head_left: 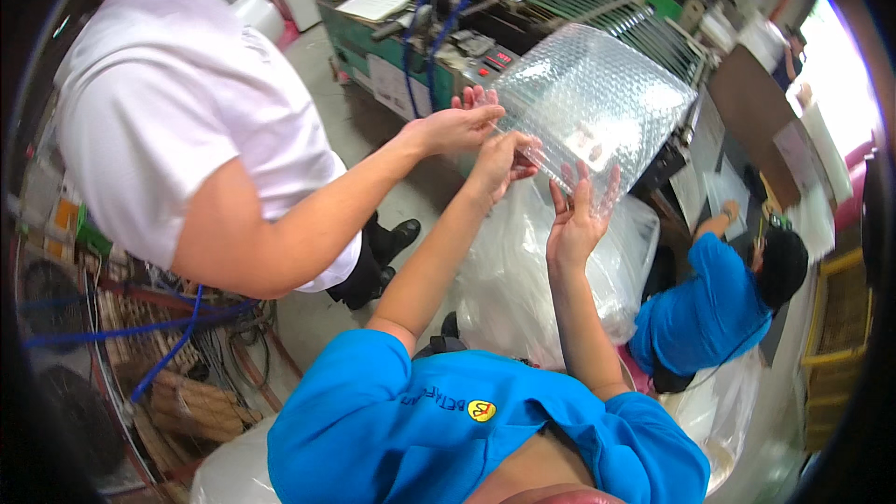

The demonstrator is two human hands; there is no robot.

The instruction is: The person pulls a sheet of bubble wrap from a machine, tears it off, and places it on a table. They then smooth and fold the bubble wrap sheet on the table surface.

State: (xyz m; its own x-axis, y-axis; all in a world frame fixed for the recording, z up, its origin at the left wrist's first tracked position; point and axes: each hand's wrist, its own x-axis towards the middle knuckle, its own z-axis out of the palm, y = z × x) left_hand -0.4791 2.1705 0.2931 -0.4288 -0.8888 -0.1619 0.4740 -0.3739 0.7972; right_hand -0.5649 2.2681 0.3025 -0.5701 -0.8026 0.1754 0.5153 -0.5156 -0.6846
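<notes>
A clear, roughly square piece of bubble wrap (597, 98) is held up in front of me, its near edge facing me. My left hand (504, 166) is closed on that near edge, toward the left corner, with the fingers curled. Farther right along the same edge, my right hand (579, 224) has its palm up and fingers spread, the fingertips at or against the plastic. A co-worker's hand (457, 129) reaches in from the left, next to my left hand, and is at the left corner of the bubble wrap. Another hand of theirs is partly hidden behind it.
The co-worker in a white shirt (187, 121) stands close at my left. A large clear plastic bag (523, 271) sits below my hands. Beyond is a green machine (373, 84) with rollers (597, 5). A person in blue (700, 303) works at a table on the right.
</notes>
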